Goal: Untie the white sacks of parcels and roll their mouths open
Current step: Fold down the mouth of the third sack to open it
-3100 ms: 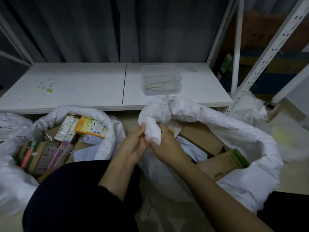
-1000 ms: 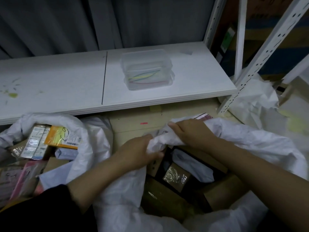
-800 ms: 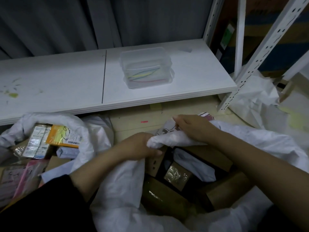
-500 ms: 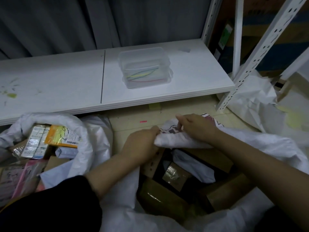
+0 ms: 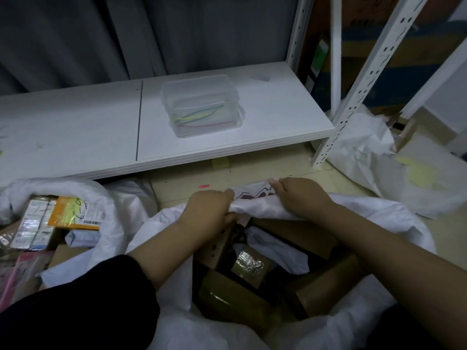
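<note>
Sack under work (image 5: 379, 213): on the floor directly before the person, just below the front edge of the white shelf (image 5: 75, 127), mouth untied and open, cardboard parcels (image 5: 321, 294) exposed inside. Left hand (image 5: 209, 210) and right hand (image 5: 300, 198) sit close together on its far rim, fingers curled over the bunched fabric and gripping it; a dark printed mark shows on the cloth between them. Assessment: the far rim is being turned down, the near edge lies loose and unrolled, so this sack is roughly half finished. Second sack (image 5: 121, 205), at the left: open, rim rolled, contents visible; judged complete. Third sack (image 5: 366, 152), beyond the shelf upright: crumpled, condition cannot be determined. Clear tub (image 5: 202, 104) on the shelf holds coloured strips, possibly removed ties
</note>
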